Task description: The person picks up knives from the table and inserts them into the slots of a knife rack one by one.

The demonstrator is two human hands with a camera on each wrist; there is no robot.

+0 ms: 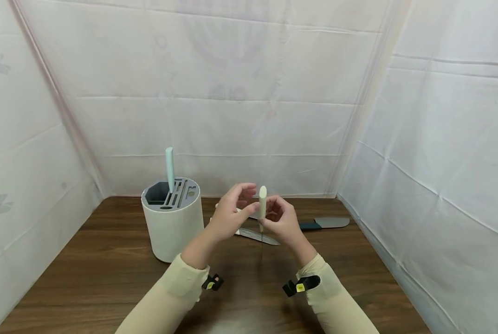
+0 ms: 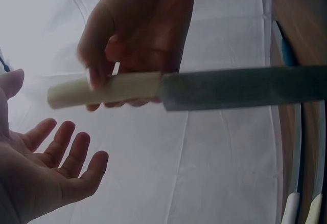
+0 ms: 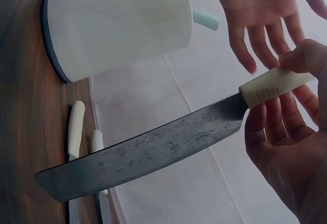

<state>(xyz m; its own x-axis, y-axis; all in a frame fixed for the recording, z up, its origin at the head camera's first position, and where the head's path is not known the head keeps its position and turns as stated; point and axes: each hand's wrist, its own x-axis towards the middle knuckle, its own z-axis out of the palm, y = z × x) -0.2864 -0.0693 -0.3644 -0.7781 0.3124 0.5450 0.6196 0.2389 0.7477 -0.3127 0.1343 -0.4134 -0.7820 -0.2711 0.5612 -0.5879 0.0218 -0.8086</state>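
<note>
My right hand (image 1: 283,221) pinches the cream handle (image 1: 263,198) of a kitchen knife between thumb and fingers. The knife's broad, spotted blade (image 3: 153,150) points down toward the table, handle end up. Just left of the handle is my left hand (image 1: 227,214), its fingers spread and loosely bent with nothing in them; in the left wrist view a gap shows between them and the handle. Behind and below the hands, a pale-handled knife (image 1: 259,236) lies on the wooden table, and the right wrist view shows a second white-handled knife (image 3: 97,141) beside it.
A round white knife block (image 1: 174,236) with a grey slotted top stands to the left. One knife with a light blue handle (image 1: 170,169) is in a slot. At right lies a dark-handled knife (image 1: 332,222). White sheeting (image 1: 232,125) walls the table's back and sides.
</note>
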